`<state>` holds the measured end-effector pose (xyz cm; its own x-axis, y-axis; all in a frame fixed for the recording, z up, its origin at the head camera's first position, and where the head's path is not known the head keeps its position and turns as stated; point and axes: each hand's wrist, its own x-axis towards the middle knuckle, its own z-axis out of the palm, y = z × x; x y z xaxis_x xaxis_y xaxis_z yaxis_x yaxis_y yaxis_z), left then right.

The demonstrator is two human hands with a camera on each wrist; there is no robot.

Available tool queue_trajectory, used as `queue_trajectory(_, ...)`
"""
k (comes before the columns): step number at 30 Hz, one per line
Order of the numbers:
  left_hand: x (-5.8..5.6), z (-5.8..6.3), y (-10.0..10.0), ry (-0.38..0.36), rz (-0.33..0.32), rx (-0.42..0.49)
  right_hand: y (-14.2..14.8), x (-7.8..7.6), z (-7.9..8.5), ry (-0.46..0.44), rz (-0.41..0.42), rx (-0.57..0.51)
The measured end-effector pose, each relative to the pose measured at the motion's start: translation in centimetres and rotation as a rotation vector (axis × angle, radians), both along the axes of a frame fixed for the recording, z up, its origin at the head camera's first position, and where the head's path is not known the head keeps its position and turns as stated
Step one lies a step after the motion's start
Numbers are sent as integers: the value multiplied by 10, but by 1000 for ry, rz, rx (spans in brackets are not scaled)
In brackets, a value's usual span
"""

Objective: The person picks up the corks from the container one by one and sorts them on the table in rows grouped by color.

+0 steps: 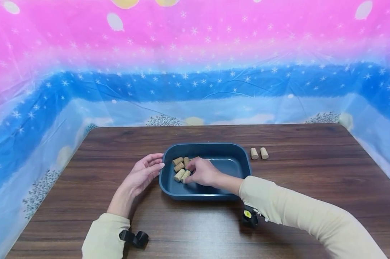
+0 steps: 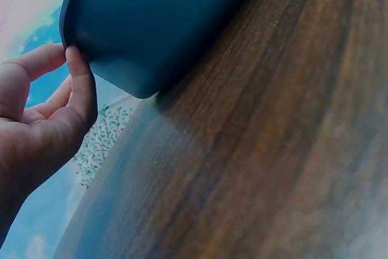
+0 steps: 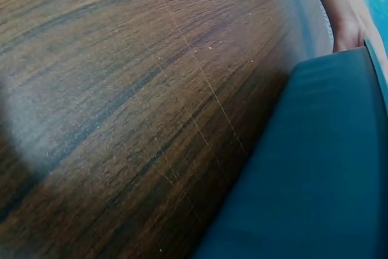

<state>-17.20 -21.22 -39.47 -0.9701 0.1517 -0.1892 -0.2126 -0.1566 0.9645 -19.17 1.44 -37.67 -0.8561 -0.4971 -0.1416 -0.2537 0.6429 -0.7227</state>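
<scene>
Left hand (image 1: 146,172) pinches the tray (image 1: 201,197) at its nine o'clock rim. Right hand (image 1: 204,173) touches corks (image 1: 179,175) inside, toward nine o'clock; its grasp cannot be determined. Two outer corks (image 1: 254,154) sit on the table (image 1: 195,226) toward two o'clock.

The right hand (image 1: 204,173) partly hides some corks (image 1: 185,175).

Tan corks (image 1: 179,167) inside blue tray (image 1: 201,197), left end; two corks (image 1: 254,153) outside.
</scene>
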Motion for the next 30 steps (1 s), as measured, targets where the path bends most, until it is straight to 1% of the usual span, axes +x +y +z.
queue_trajectory(7,-1,0,1,13,-4,19,-4,-3,-2,64,29,37)
queue_trajectory(11,-2,0,1,14,-10,29,-5,-3,-3,79,33,38)
queue_trajectory(18,-2,1,2,9,-4,20,-2,-4,-4,127,53,42)
queue_trajectory(22,-1,0,1,0,1,15,0,-4,-5,113,51,51)
queue_trajectory(30,-1,-1,1,-3,3,7,3,-6,-5,53,53,42)
